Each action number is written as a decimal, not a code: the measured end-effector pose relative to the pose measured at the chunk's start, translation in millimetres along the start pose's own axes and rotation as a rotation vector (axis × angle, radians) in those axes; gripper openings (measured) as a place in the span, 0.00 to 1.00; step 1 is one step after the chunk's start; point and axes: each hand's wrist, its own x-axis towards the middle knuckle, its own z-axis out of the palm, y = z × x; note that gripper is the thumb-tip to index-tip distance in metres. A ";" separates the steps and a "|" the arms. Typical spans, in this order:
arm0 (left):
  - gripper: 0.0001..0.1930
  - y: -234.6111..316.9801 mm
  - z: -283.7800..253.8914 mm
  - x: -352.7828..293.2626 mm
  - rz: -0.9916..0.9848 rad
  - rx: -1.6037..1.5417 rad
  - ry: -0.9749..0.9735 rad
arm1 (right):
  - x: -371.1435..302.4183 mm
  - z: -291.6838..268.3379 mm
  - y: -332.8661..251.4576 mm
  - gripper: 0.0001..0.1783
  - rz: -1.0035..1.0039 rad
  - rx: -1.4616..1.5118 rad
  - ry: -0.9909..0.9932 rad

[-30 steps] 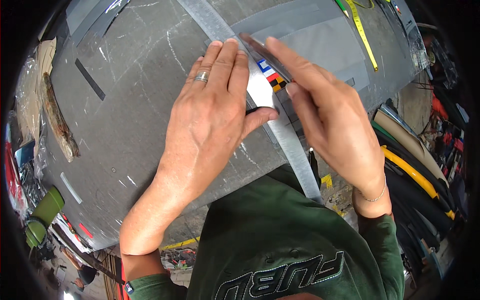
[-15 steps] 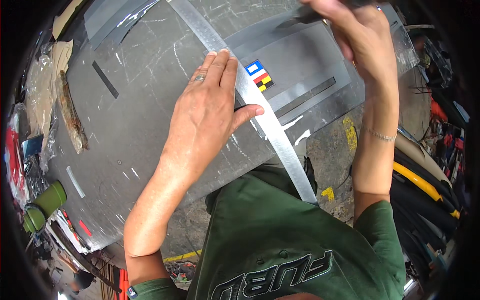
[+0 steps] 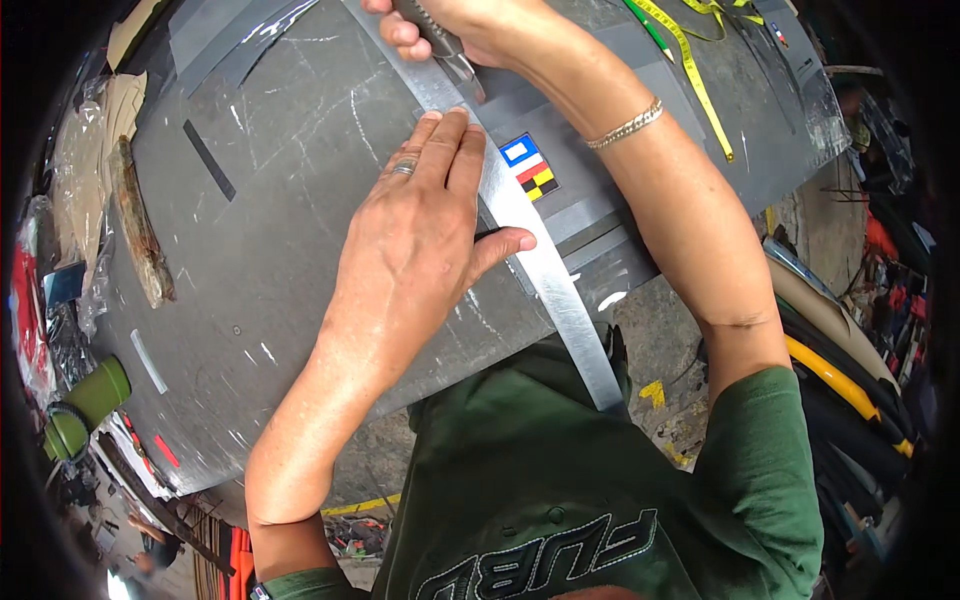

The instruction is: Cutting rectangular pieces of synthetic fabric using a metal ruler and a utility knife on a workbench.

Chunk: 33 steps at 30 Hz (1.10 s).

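Note:
My left hand (image 3: 405, 225) lies flat with its fingers stretched out. It presses on a long metal ruler (image 3: 565, 300), its thumb across the ruler and its fingertips at the left edge. Under the ruler's right side is a grey sheet (image 3: 590, 140) bearing a small coloured flag patch (image 3: 528, 166). My right hand (image 3: 495, 30) is closed around a dark-handled utility knife (image 3: 430, 30) at the top of the view. The blade points down toward the sheet, close to the ruler's right edge beyond my left fingertips. Whether the blade touches the sheet, I cannot tell.
A green pencil (image 3: 650, 30) and a yellow tape measure (image 3: 705, 105) lie right of my right forearm. Left on the worktable (image 3: 280, 240) are a dark strip (image 3: 209, 160) and a weathered stick (image 3: 143, 230). A green cylinder (image 3: 95, 400) stands at the left edge; rolled material (image 3: 835, 370) is at the right.
My right hand has swung left with the knife to the ruler's edge, uncovering the pencil and tape measure. My left hand keeps its place on the ruler.

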 end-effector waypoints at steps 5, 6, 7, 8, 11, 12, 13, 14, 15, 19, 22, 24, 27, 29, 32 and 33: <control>0.43 -0.7 1.0 0.0 -0.008 0.017 -0.010 | 5.4 -7.1 20.7 0.27 -0.041 0.007 -0.019; 0.43 -1.2 1.4 -0.3 -0.003 0.032 -0.004 | 8.6 -7.1 20.0 0.27 -0.025 0.017 0.021; 0.43 -1.8 1.9 -0.7 -0.004 0.032 -0.007 | 11.2 -7.0 20.1 0.27 -0.009 0.027 0.061; 0.43 -2.5 2.3 -1.1 -0.002 0.047 0.005 | 13.1 -6.6 22.8 0.27 -0.007 0.030 0.062; 0.43 -1.9 2.9 -0.5 0.004 0.059 0.018 | 16.4 -10.3 29.1 0.28 -0.041 0.056 0.009; 0.43 -1.7 2.8 -0.6 0.004 0.059 0.019 | 16.6 -10.9 27.9 0.28 -0.040 0.036 0.002; 0.43 -1.7 2.9 -0.6 0.002 0.057 0.016 | 16.4 -11.4 27.1 0.29 -0.040 0.016 -0.005; 0.43 -1.6 3.1 -0.5 0.004 0.054 0.017 | 15.6 -11.5 26.9 0.29 -0.037 0.018 -0.004; 0.43 -1.9 2.8 -0.3 0.004 0.052 0.019 | 15.5 -11.1 26.8 0.29 -0.053 0.006 -0.013; 0.44 -1.7 2.7 -0.1 -0.007 0.048 0.011 | 12.3 -11.1 27.1 0.29 -0.084 -0.021 -0.011; 0.44 -1.8 2.7 -0.3 -0.007 0.047 0.007 | 15.5 -10.4 27.4 0.30 -0.054 0.024 0.011; 0.44 -2.4 2.5 -0.6 -0.008 0.053 0.008 | 15.6 -10.8 28.1 0.30 -0.047 0.044 0.002; 0.44 -2.5 2.2 -0.4 -0.011 0.047 0.007 | 15.1 -9.7 29.2 0.30 -0.036 0.065 0.015; 0.44 -1.5 2.3 0.5 -0.006 0.047 0.008 | 13.3 -11.1 27.5 0.31 -0.033 0.064 0.043; 0.44 -1.2 2.6 0.6 -0.007 0.055 0.008 | 13.3 -12.6 27.7 0.32 -0.015 0.072 0.045; 0.44 -1.4 2.1 0.3 -0.008 0.064 0.009 | 13.7 -11.8 27.3 0.32 -0.016 0.069 0.051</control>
